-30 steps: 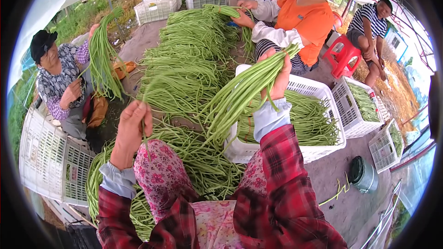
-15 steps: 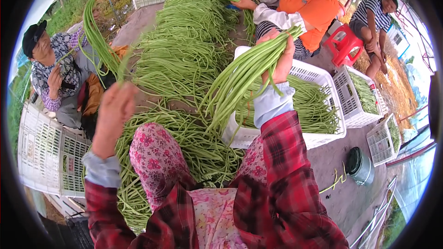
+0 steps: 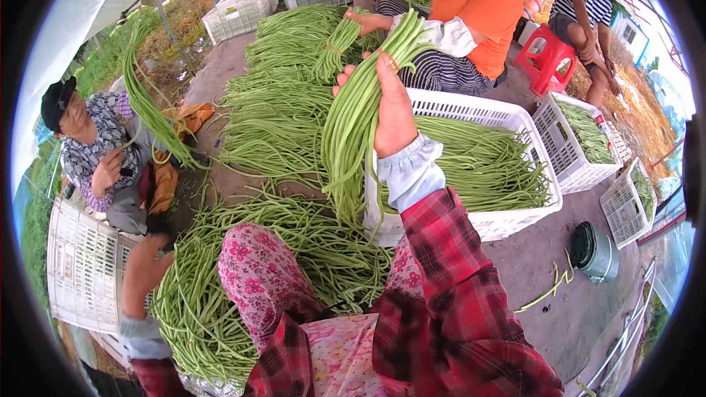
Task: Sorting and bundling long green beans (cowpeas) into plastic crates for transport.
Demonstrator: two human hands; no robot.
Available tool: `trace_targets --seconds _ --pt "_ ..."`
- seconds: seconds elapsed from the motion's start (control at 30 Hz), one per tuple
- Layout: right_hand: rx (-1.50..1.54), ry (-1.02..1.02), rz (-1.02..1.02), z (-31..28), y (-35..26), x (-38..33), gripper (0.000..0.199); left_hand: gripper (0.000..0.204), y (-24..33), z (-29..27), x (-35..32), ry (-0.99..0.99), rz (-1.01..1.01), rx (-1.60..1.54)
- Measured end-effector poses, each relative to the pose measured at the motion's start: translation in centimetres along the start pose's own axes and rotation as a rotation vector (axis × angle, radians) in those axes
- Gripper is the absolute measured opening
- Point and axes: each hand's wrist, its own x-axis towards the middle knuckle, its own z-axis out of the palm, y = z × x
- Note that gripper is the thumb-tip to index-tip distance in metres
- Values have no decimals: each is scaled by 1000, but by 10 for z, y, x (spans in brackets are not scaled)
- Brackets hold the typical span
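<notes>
Crate (image 3: 84, 272), white plastic lattice, lies far left beside a seated person in a dark cap and patterned shirt (image 3: 95, 147), who lifts a few long beans (image 3: 147, 114) in a curving strand.

Left hand (image 3: 143, 268) is low at the left edge, resting at the edge of the near bean pile (image 3: 243, 279). Fingers curl downward; cannot tell if they pinch any beans, the hand's back hides it. Pile spreads across the ground and against the floral trouser knee (image 3: 261, 279).

Farther back, a bigger heap of long beans (image 3: 283, 95) covers the mat toward two white baskets (image 3: 243, 11) at the top.

Right hand (image 3: 390, 114) is raised centre frame, fingers wrapped tight round a thick bean bundle (image 3: 357, 117). Bundle stands near upright, slightly tilted; top ends fan out above the fist, tails hang down to the near rim of the big white basket (image 3: 507, 224). Bundle is in the air, over that basket's left end. Basket already holds a layer of beans laid lengthwise.

Behind it sits a person in an orange shirt (image 3: 478, 7) holding another bunch. Right of that: red stool (image 3: 548, 59), a person in stripes, two smaller baskets (image 3: 577, 143) with beans, a dark round container (image 3: 592, 250) on the ground.
</notes>
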Motion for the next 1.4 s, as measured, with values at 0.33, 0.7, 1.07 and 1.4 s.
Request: trace_targets --seconds 0.33,0.7,1.07,1.4 --pt "-460 -63 -13 13 17 -19 42 65 238 59 177 10 224 -932" --pt "-442 -364 132 34 3 -8 62 42 215 56 199 17 270 -1407" --pt "-506 -685 240 88 -4 10 57 48 190 -20 207 -626 397 -1820" --pt "-98 -265 117 48 10 2 36 23 175 7 209 3 249 -1163"
